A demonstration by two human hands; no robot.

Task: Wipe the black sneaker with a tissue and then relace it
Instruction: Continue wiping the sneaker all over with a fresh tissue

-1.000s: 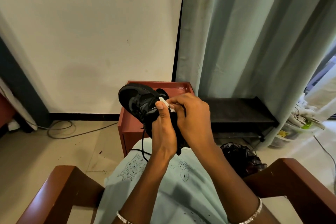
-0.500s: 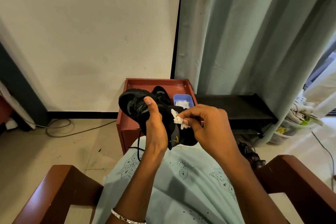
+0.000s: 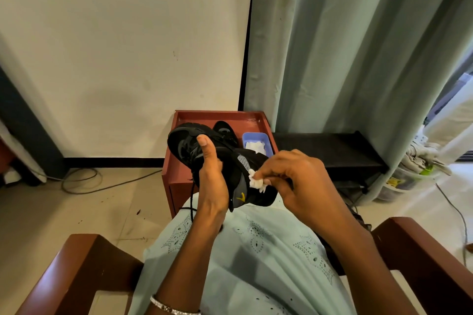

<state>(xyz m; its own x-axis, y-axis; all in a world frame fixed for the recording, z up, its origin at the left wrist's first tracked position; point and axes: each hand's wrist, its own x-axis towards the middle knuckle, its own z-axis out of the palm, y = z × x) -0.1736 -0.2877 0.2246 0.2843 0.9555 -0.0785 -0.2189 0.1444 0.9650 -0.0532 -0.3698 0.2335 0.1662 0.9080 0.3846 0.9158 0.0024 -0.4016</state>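
Right hand [image 3: 302, 186] has slid its pinched tissue [image 3: 256, 183] down the sneaker [image 3: 184, 143]; left hand [image 3: 212, 184] grips it. Wiping step, apparently; next stroke needs steady pressure.

My only view comes from a wide-angle camera worn on the person's head, looking forward and down over their lap [image 3: 243, 263], with the wooden chair arms [image 3: 76, 263] in both lower corners. It sits close to the left hand [image 3: 213, 186] and right hand [image 3: 297, 184], which hold the black sneaker [image 3: 186, 143] and tissue [image 3: 256, 182] at the centre of the frame. Beyond them it faces a low red table [image 3: 176, 181], a pale wall [image 3: 128, 46] and a green curtain [image 3: 345, 59], and upright lines lean outward near the frame's edges.
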